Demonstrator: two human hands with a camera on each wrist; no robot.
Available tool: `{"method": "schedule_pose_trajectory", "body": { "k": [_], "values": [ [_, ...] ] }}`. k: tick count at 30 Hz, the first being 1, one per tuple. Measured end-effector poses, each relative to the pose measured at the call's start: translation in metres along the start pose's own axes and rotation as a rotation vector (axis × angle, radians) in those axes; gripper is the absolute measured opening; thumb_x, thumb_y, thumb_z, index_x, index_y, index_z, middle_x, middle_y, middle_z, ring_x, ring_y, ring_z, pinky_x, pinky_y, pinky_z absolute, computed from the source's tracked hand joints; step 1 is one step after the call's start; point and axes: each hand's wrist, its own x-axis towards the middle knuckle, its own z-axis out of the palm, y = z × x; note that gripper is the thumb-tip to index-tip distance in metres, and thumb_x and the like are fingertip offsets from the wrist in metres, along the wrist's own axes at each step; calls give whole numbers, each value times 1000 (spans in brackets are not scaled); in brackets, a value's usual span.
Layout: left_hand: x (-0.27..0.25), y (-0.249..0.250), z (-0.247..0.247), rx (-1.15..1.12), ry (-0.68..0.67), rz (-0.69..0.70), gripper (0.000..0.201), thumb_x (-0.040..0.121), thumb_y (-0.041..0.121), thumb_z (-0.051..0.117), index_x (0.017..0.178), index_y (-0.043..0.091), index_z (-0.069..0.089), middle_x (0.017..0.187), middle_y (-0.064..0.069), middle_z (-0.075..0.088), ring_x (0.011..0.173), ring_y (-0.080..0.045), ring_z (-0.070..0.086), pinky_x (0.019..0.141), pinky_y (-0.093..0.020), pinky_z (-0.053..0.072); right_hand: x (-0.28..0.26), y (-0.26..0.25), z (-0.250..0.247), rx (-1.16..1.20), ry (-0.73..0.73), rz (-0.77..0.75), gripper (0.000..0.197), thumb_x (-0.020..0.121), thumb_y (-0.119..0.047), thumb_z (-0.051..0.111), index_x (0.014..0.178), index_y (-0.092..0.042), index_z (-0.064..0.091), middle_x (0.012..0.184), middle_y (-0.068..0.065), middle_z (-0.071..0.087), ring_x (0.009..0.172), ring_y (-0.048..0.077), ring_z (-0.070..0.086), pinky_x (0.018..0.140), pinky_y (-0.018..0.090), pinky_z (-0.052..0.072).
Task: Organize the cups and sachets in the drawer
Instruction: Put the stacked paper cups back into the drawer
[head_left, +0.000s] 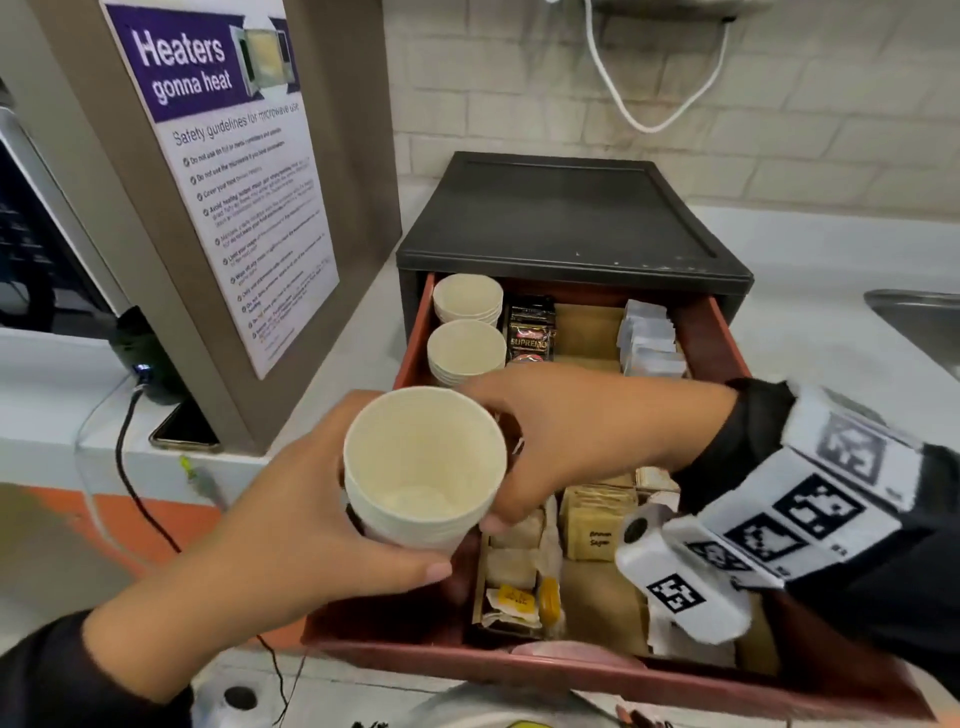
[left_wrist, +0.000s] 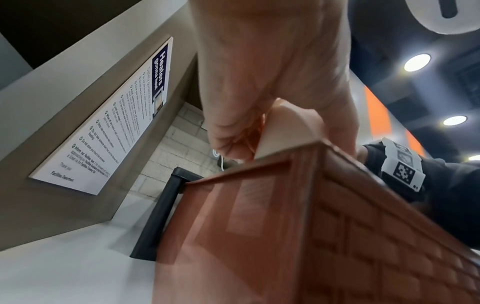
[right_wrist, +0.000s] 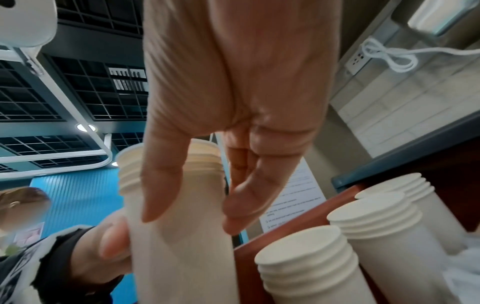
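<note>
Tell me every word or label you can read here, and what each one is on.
"Heaters gonna heat": purple header of the wall poster.
"Safety guidelines for microwave use": the poster's subheading; the bullet lines under it are too small to read.
"Thank you" and "Facilities Department": foot of the poster, seen in the left wrist view.
"SUPREMO": black sachets in the drawer.
"Brown Sugar": tan packets.
Yellow packets: print blurred.

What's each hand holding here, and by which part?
Left hand grips the stack of paper cups around its side wall, below the rims. Right hand has fingers on the stack's far side near the rims; firm grip unclear.
</note>
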Motion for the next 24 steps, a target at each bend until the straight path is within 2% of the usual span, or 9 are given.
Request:
{"method": "schedule_pose_trajectory", "body": {
  "k": [2, 4, 6, 9, 14, 17, 19, 22, 24],
  "values": [
    [-3, -3, 0, 101, -8, -17, 76, 27, 53, 77, 98, 62, 51, 102, 29, 60, 99, 10, 55, 77, -13, 44, 1, 0, 7, -22, -21, 6, 53, 65, -16, 84, 104, -33, 53, 94, -26, 58, 86, -17, 52, 74, 0, 38],
    [-6, -8, 1, 337, -71, -37, 72, 27, 63, 72, 95, 54, 52, 104, 29, 48, 103, 11, 41, 85, -15, 38, 1, 1, 13, -101, -48, 31, 49, 66, -16, 82, 97, -34, 48, 84, -25, 52, 77, -12, 51, 66, 0, 37],
    [-9, -10, 1, 529, -164, -141, 74, 28, 66, 72, 95, 54, 44, 106, 33, 22, 99, 6, 24, 80, -12, 32, 1, 2, 20, -203, -75, 57, 41, 68, -18, 79, 94, -28, 49, 81, -17, 52, 72, 0, 50, 60, 7, 39],
    [-14, -11, 1, 535, -197, -252, 71, 41, 53, 82, 97, 57, 39, 108, 28, 13, 101, 5, 15, 84, -19, 31, 5, 5, 31, -276, -130, 78, 37, 71, -18, 76, 102, -14, 57, 95, 0, 61, 83, 15, 55, 66, 23, 43],
    [-17, -16, -9, 544, -240, -325, 85, 65, 21, 75, 119, 60, 22, 112, 43, 12, 95, 6, 44, 70, -14, 47, 10, 14, 37, -222, -159, 181, 46, 74, -6, 70, 118, -13, 57, 102, 5, 67, 89, 20, 64, 75, 30, 52],
    [-22, -20, -15, 459, -267, -390, 80, 68, 18, 73, 119, 62, 29, 117, 51, 13, 92, -7, 61, 75, -19, 52, 10, 19, 36, -203, -134, 217, 50, 78, -5, 67, 125, -15, 54, 104, -1, 68, 89, 13, 65, 69, 16, 49],
    [-25, -21, -15, 420, -267, -391, 73, 72, 16, 70, 113, 64, 32, 115, 54, 17, 90, -18, 64, 77, -24, 53, 6, 18, 34, -225, -98, 217, 49, 81, -9, 66, 127, -16, 54, 103, -3, 68, 88, 10, 63, 59, 7, 43],
    [-28, -24, -12, 365, -237, -398, 72, 77, 9, 63, 110, 65, 33, 109, 50, 30, 60, -6, 57, 63, -18, 50, -5, 8, 24, -249, -47, 217, 44, 86, -17, 62, 128, -18, 53, 103, -6, 67, 87, 6, 60, 64, 5, 41],
    [-31, -28, -10, 289, -217, -395, 75, 80, 1, 59, 112, 63, 33, 111, 44, 34, 54, -2, 52, 60, -14, 45, -18, -1, 15, -272, 6, 230, 42, 87, -23, 61, 128, -20, 53, 103, -9, 65, 91, 5, 61, 68, 9, 44]
  ]
}}
